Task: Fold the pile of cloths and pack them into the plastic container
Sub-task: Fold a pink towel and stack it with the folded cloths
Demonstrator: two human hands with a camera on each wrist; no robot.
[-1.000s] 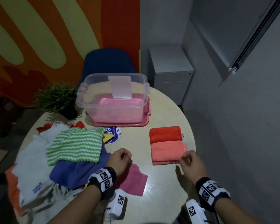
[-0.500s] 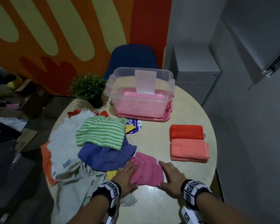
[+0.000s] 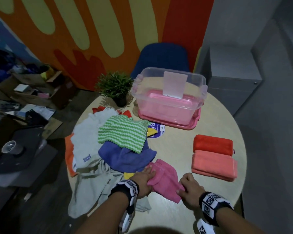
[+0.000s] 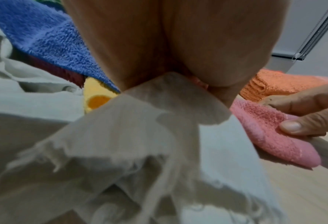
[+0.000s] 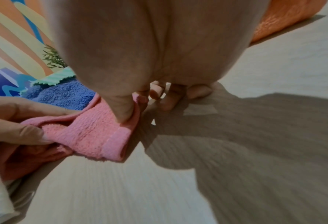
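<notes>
A pink cloth lies partly folded on the round table's near side. My left hand grips its left edge, fingers on top and thumb below, as the right wrist view shows. My right hand pinches the cloth's near right corner; its thumb presses on the pink cloth. The unfolded pile sits to the left: a green-striped cloth, a blue cloth and pale cloths. The clear plastic container stands open at the back.
A folded red cloth and a folded salmon cloth lie side by side at the right. A potted plant stands left of the container. Behind the table are a blue chair and a grey cabinet.
My right hand left the folded salmon cloth and came to the pink cloth. Both hands lay flat on it half a second ago; now they grip its ends. The view swung left.
</notes>
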